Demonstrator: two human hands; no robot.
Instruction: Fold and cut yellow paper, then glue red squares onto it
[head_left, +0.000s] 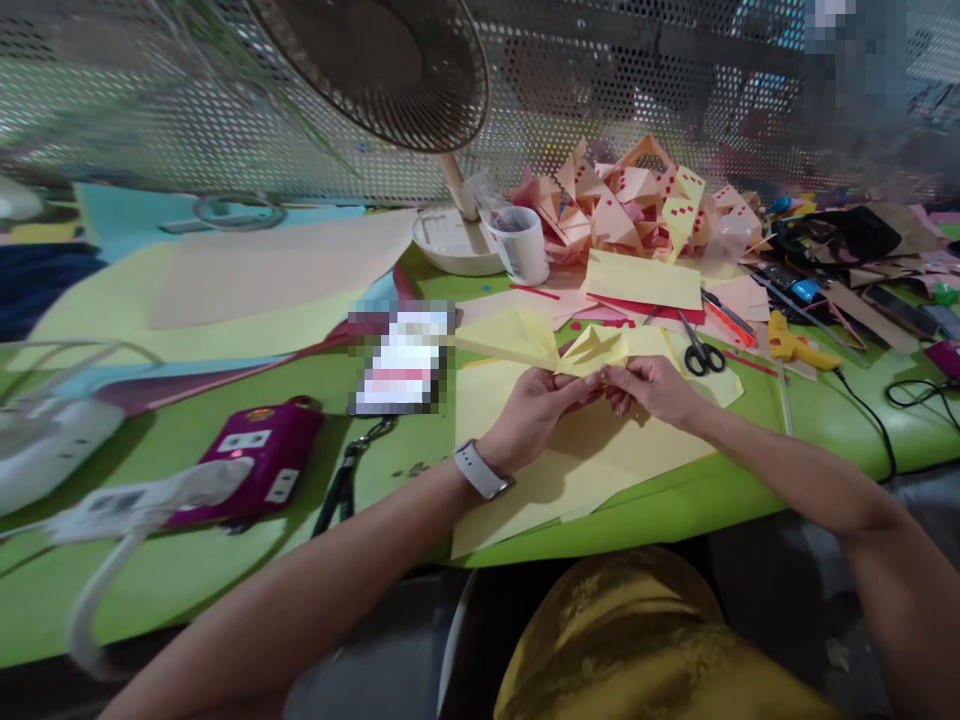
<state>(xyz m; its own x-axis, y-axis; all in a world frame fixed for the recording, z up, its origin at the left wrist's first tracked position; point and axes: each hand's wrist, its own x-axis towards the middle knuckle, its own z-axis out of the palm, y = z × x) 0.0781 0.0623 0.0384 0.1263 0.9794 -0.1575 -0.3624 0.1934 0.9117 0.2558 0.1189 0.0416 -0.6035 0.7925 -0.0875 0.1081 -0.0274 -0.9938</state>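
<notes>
- Paper [598, 346] likely calls for light, even pinches: line its edges up first, then press each crease from the middle outward, to avoid tearing.
- Left hand [534, 408] and right hand [649, 390] both grasp its near edge between thumb and fingers, thumbs close together; fingers beneath are partly hidden.
- Its folded part stands just beyond the fingertips, above the yellow sheet [517, 505].

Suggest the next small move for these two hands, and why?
Perhaps pinch the folded yellow paper a little flatter: its folds stand raised and open, and the left hand and right hand meet at its near edge, well placed to press it.
</notes>
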